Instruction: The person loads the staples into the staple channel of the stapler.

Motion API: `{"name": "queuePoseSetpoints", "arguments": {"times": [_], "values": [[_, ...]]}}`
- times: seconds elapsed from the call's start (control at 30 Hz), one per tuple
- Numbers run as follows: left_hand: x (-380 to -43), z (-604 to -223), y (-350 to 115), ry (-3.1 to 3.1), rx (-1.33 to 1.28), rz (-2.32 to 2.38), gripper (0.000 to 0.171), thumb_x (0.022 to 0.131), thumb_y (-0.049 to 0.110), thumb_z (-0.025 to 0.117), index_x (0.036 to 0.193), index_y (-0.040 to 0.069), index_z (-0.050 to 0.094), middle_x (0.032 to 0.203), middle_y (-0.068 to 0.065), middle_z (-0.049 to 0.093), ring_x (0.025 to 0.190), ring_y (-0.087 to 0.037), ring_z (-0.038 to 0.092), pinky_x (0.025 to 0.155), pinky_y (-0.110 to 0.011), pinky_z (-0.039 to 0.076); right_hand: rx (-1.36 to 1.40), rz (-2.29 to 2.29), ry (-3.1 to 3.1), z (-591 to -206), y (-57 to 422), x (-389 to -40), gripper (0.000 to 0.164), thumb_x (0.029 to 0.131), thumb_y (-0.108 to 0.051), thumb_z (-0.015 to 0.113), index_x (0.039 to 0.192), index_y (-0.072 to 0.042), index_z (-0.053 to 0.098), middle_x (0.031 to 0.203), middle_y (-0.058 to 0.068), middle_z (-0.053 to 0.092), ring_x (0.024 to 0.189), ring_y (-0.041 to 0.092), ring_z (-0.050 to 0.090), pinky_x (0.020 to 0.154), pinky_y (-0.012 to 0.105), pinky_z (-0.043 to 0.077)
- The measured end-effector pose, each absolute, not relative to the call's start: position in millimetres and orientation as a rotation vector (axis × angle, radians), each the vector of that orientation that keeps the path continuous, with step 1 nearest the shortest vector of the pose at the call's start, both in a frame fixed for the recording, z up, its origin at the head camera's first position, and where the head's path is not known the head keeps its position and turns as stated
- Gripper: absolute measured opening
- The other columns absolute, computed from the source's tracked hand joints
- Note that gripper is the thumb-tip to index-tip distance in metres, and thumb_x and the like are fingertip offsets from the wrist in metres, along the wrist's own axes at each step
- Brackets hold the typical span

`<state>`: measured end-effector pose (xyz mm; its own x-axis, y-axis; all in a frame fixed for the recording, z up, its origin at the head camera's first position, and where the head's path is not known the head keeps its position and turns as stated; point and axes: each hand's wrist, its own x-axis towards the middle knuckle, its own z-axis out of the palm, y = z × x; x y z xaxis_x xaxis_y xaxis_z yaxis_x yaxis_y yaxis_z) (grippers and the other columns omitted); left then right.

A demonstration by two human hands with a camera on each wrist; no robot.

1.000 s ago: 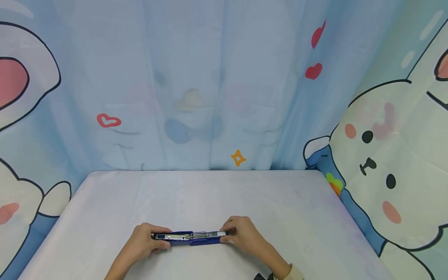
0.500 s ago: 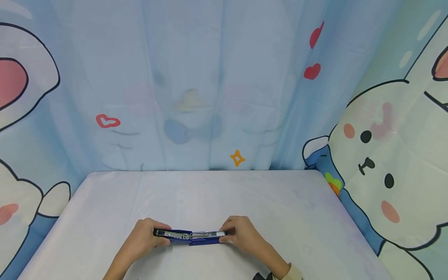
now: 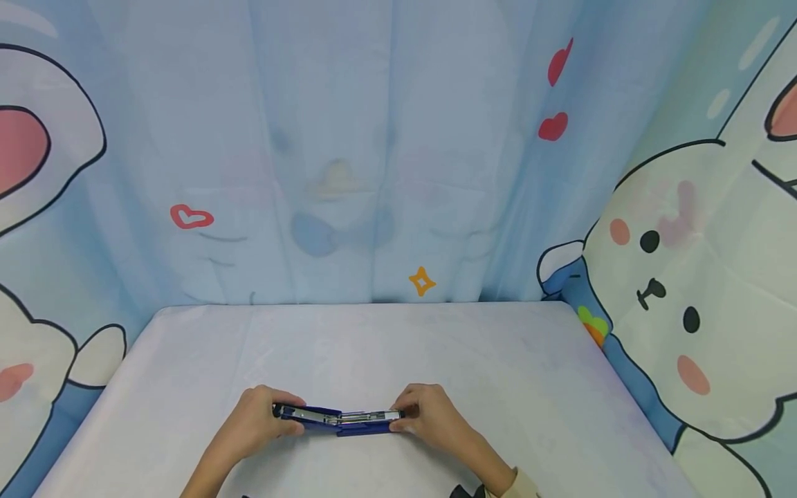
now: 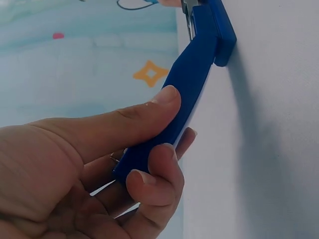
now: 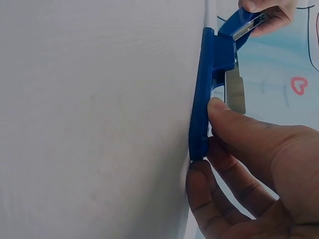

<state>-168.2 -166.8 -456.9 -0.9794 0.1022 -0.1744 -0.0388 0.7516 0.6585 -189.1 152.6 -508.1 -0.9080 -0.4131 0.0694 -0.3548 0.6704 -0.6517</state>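
Note:
A blue stapler (image 3: 339,420) lies opened out wide, its metal inside facing up, near the front of the table. My left hand (image 3: 257,422) pinches the end of its upper arm between thumb and fingers; in the left wrist view that blue arm (image 4: 187,94) tilts up off the table. At the other end my right hand (image 3: 429,415) grips the base, and the right wrist view shows the thumb on the blue base (image 5: 199,99) with fingers curled under its end. The metal staple channel (image 5: 235,92) stands apart from the base there.
A white cloth covers the table (image 3: 349,346). Behind it hangs a light blue curtain (image 3: 336,138) with hearts and a star, and printed cartoon rabbits flank both sides. A dark object (image 3: 461,492) shows by the right sleeve at the bottom edge.
My left hand has risen slightly, tilting its end of the stapler up, so the stapler now bends more at the hinge. The right hand has stayed almost still.

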Motion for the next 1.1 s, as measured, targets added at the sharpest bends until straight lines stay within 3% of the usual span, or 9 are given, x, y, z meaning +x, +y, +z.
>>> {"name": "queuePoseSetpoints", "arguments": {"times": [0.4, 0.6, 1.1], "values": [[-170.0, -457.3, -167.7, 2.711, -0.012, 1.128, 0.034, 0.068, 0.018, 0.099, 0.098, 0.023, 0.084, 0.117, -0.005, 0.079, 0.115, -0.027, 0.067, 0.095, -0.049, 0.052, -0.643, -1.085, 2.804, -510.7, 153.6, -187.8, 0.015, 0.08, -0.018, 0.093, 0.093, -0.013, 0.085, 0.093, -0.009, 0.075, 0.074, 0.001, 0.051, 0.065, 0.018, 0.045], [-170.7, -456.5, -166.6, 2.71, -0.007, 1.175, 0.034, 0.067, 0.015, 0.099, 0.097, 0.022, 0.084, 0.112, -0.002, 0.079, 0.106, -0.021, 0.065, 0.085, -0.037, 0.051, -0.639, -1.094, 2.804, -510.9, 153.8, -187.7, 0.015, 0.08, -0.018, 0.093, 0.092, -0.014, 0.085, 0.092, -0.009, 0.074, 0.074, 0.0, 0.051, 0.065, 0.018, 0.045], [-169.9, -458.2, -163.4, 2.608, 0.127, 1.362, 0.033, 0.075, 0.017, 0.096, 0.105, 0.015, 0.083, 0.101, -0.002, 0.08, 0.088, -0.015, 0.064, 0.071, -0.026, 0.05, -0.607, -1.123, 2.772, -512.1, 154.2, -188.0, 0.017, 0.081, -0.016, 0.093, 0.095, -0.013, 0.084, 0.093, -0.009, 0.073, 0.076, 0.0, 0.055, 0.068, 0.018, 0.05]]}}
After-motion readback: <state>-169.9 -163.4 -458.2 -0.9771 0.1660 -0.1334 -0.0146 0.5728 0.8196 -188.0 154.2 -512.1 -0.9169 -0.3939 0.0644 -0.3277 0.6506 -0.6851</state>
